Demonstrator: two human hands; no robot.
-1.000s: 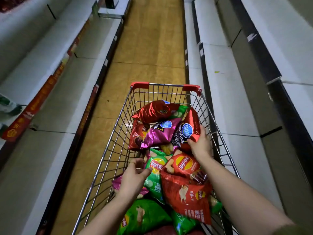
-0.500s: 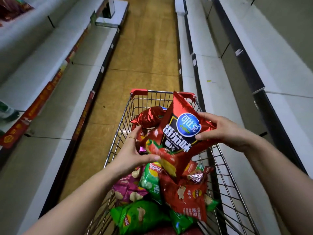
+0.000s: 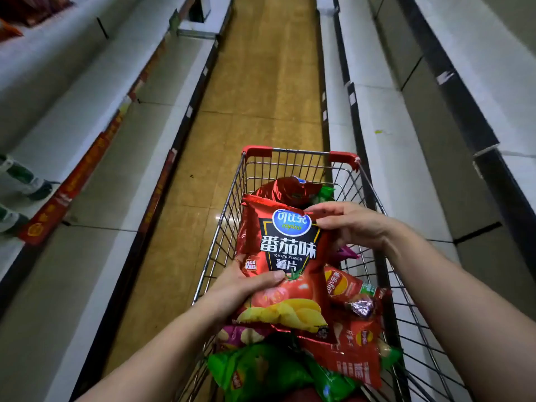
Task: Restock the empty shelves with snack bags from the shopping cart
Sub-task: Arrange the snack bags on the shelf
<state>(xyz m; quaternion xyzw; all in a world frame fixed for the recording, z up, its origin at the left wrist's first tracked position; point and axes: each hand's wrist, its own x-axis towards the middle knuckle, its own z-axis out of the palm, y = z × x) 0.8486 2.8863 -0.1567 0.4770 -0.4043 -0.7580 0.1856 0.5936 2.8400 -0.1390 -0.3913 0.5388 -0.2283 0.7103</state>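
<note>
Both hands hold one red tomato chip bag (image 3: 285, 256) above the shopping cart (image 3: 301, 158), left hand (image 3: 246, 285) clamping its lower edge, right hand (image 3: 348, 224) pinching the top corner; cart full, right shelves (image 3: 385, 117) bare, restocking barely begun.

Either side of the shopping cart (image 3: 301, 158), bare shelves (image 3: 385, 146) lie open; its wire walls (heaped bags inside) block sideways reach.
</note>
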